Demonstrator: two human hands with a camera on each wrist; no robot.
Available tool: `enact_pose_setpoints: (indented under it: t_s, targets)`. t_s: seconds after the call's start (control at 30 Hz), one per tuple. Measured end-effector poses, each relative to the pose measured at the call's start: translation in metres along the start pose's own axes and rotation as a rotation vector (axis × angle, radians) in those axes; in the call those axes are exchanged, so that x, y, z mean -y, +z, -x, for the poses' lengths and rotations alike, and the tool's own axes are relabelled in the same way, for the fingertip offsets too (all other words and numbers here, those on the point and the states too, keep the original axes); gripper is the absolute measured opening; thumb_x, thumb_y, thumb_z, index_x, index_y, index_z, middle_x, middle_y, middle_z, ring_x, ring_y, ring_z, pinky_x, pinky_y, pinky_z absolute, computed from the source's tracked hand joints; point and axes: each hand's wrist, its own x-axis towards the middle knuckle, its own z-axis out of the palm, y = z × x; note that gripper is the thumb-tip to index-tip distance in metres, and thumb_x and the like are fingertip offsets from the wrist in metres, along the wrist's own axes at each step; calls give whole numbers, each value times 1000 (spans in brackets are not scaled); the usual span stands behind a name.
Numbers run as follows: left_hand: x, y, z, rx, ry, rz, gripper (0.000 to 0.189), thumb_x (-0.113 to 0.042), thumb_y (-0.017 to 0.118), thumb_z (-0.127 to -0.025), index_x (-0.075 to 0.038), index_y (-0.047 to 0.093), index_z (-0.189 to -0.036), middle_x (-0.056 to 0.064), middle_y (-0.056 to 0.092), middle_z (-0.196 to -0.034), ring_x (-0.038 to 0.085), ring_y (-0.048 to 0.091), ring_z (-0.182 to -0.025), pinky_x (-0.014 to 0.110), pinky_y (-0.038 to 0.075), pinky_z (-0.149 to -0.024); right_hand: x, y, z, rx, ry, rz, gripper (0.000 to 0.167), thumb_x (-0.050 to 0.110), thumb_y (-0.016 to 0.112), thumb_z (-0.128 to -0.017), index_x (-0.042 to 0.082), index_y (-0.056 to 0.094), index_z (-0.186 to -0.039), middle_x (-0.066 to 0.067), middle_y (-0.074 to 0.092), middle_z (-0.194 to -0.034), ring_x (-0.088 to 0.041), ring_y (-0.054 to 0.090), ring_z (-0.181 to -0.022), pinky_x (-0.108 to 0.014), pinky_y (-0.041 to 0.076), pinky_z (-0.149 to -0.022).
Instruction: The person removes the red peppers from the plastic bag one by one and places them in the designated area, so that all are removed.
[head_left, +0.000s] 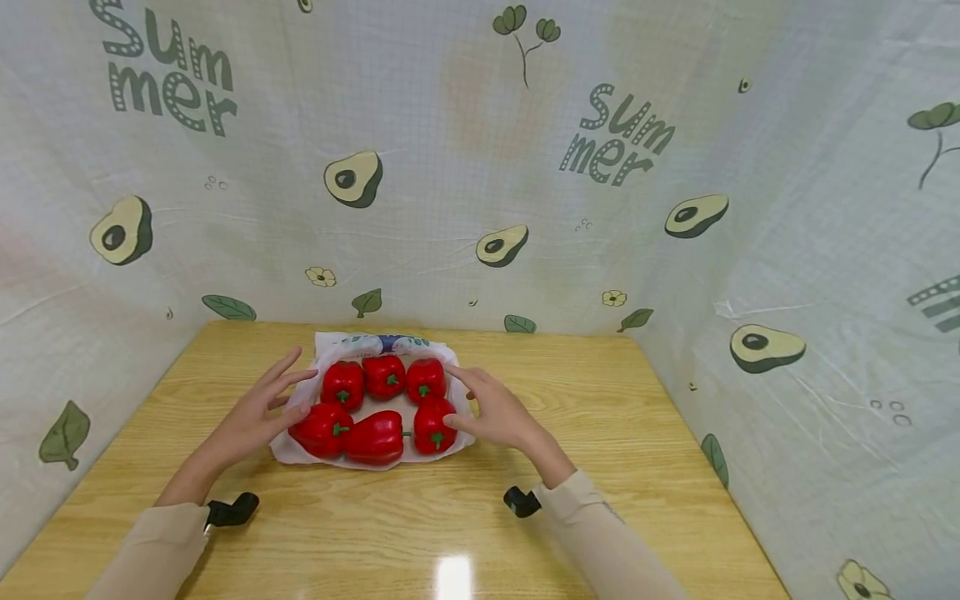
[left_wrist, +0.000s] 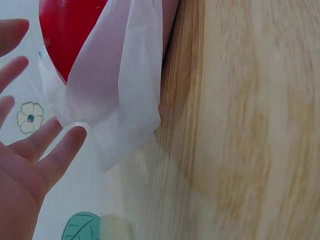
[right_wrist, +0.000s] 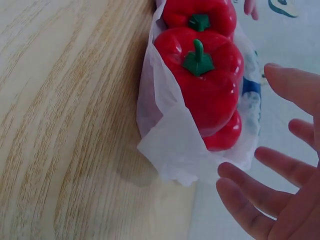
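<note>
Six glossy red bell peppers (head_left: 375, 437) sat in two rows of three inside a white paper-lined tray (head_left: 288, 452), which lay on the wooden table (head_left: 600, 400). The left hand (head_left: 258, 419) was at the tray's left end with its fingers spread, pinching nothing; in the left wrist view one fingertip came right up to the loose white paper, and I could not tell whether it touched. The right hand (head_left: 497, 410) mirrored it at the other end, its fingers also spread and curled round nothing.

Good handling from that posture probably called for both palms to close in evenly and low, against the body of the tray rather than the paper, which stood out in loose folds at either end and seemed likely to crumple or tear under a pinch. Matched pressure mattered, in my judgement: smooth, rounded peppers might roll if one end rose or slid ahead of the other. Thumbs were best kept off the outer peppers, which crowded close to the rim.
</note>
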Motion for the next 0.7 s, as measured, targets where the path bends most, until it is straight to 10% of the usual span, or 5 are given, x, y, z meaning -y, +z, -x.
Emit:
enact_pose_setpoints:
  t_s: [0.7]
  targets:
    - [10, -4, 4, 98, -10, 54, 48, -17, 68, -104, -5, 59, -150, 19, 24, -174, 56, 25, -152, 79, 38, -103, 10, 6, -5, 82, -55, 54, 70, 27, 81, -96, 18, 51, -158, -9, 61, -149, -26, 66, -114, -29, 58, -89]
